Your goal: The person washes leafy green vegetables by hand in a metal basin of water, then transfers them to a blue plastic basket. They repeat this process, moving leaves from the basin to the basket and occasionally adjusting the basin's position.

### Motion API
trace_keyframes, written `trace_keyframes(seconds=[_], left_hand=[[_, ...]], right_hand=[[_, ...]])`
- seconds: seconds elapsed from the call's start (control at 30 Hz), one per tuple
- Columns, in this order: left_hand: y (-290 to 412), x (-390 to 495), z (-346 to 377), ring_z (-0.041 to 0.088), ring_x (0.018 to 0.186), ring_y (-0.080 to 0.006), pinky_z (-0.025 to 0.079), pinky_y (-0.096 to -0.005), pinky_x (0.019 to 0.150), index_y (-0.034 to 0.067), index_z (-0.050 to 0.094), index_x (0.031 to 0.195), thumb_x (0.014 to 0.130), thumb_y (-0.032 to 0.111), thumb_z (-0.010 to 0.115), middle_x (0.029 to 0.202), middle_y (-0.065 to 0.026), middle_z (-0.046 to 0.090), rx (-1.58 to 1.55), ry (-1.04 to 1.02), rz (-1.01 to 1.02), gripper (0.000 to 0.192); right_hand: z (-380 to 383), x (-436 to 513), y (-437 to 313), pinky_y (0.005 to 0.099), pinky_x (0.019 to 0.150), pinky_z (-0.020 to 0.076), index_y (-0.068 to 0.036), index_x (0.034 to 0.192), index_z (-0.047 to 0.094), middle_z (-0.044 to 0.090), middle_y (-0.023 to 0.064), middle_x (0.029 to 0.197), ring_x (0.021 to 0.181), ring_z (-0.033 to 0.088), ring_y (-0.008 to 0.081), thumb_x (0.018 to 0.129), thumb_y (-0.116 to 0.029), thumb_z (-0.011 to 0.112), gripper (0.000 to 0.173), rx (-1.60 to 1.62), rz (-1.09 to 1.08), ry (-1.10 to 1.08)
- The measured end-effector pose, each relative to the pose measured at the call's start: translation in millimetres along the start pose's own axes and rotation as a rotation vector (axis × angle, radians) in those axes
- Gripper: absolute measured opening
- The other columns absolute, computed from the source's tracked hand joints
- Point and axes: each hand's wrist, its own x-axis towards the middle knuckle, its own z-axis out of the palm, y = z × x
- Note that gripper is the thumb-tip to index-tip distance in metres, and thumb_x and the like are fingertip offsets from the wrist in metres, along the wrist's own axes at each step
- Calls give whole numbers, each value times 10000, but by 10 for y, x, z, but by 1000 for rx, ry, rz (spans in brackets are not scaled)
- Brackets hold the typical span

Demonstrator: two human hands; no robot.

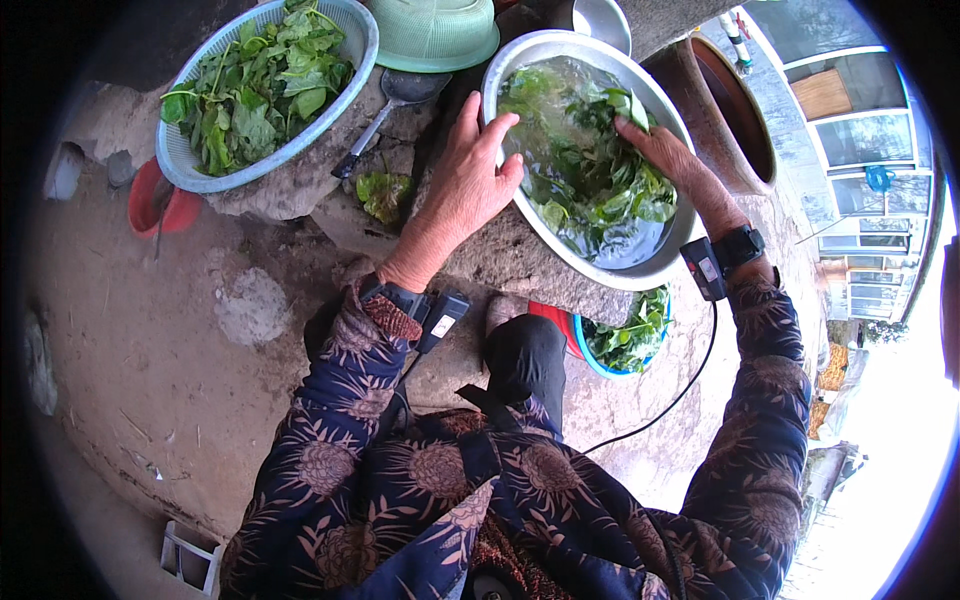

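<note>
A wide metal basin (577, 268) holds water and leafy greens (611, 169), partly under the surface. My right hand (660, 154) reaches over the basin's right side, its thumb and fingers closed on some of the leaves. At the left rim, my left hand (476, 169) is spread with fingers apart, holding nothing; whether it touches the rim is unclear. A light-blue plastic colander (274, 174) heaped with leafy greens (259, 101) stands at the upper left.
A ladle (375, 127) and a wilted leaf (382, 195) lie on the stone ledge. Beyond are an upturned green basket (435, 34) and a brown earthenware vat (757, 161). Below the ledge stand a blue-rimmed tub of greens (626, 341) and a red container (180, 214).
</note>
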Motion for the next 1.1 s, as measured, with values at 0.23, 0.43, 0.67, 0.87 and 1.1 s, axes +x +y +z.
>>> trace_keyframes(seconds=[0.23,0.43,0.67,0.87,1.1], left_hand=[[-6,22,12,351,1295,-429,333,-431,1063,70,494,1261,796,113,635,1414,-298,269,22,5,6,488],[3,22,12,334,1306,-430,325,-430,1072,62,495,1258,793,104,630,1419,-294,263,19,-22,-32,486],[-16,20,18,331,1304,-436,318,-431,1074,56,500,1251,784,91,629,1412,-296,272,5,-4,-8,486],[-11,17,4,330,1305,-431,309,-431,1078,48,500,1249,789,95,622,1414,-299,273,6,-4,4,478],[0,35,-11,327,1309,-429,308,-428,1078,44,505,1241,791,104,622,1416,-299,269,18,-25,-13,469]], right_hand=[[558,154,413,420,1095,280,9,1396,298,364,274,1370,1313,336,356,684,-572,755,1026,-331,-46,-55],[858,294,251,398,875,485,-55,1115,580,641,192,1034,973,612,354,696,-211,695,462,-465,-183,-29],[361,166,189,306,894,474,-59,1188,580,662,34,1034,976,588,130,826,-64,675,374,28,-247,93],[-134,203,236,312,862,495,-48,1135,621,663,64,1026,951,612,164,804,-99,682,341,144,-78,217],[-135,751,693,315,874,469,-21,1169,596,644,82,1041,961,599,178,751,-141,716,451,258,-144,125]])
